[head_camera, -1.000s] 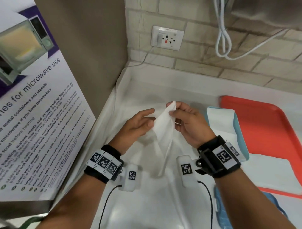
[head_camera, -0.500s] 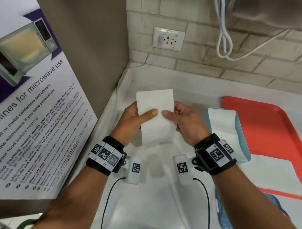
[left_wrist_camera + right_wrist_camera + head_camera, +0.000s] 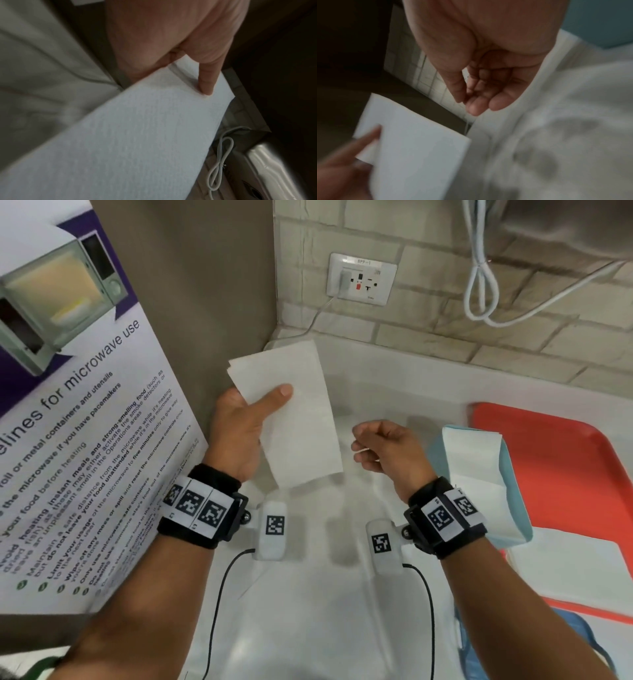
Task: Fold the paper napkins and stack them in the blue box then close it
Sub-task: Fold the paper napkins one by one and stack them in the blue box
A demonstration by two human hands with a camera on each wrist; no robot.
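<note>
From the head view, the left hand [image 3: 236, 436] holds a white folded paper napkin [image 3: 291, 419] up in the air, above the white desk [image 3: 308, 611]. Its thumb lies on top and the other fingers are hidden under the paper, so the soft napkin is pinched and does not flop. The right hand [image 3: 387, 450] is just beside the napkin but not touching it. Its fingers are loosely curled and hold nothing. To the right sits the light blue open box [image 3: 513, 474], with white folded napkins [image 3: 469, 460] already inside. The box rests partly on an orange plastic tray [image 3: 565, 467], near enough to reach. I think the held napkin goes in the box next.

From the left wrist view, the thumb [image 3: 205, 83] presses down on the napkin [image 3: 137, 135], which keeps the fold flat.

From the right wrist view, the right hand's fingers [image 3: 481, 102] are bent a little and empty. The napkin [image 3: 412, 142] is below them, held by the left hand [image 3: 342, 166].
</note>
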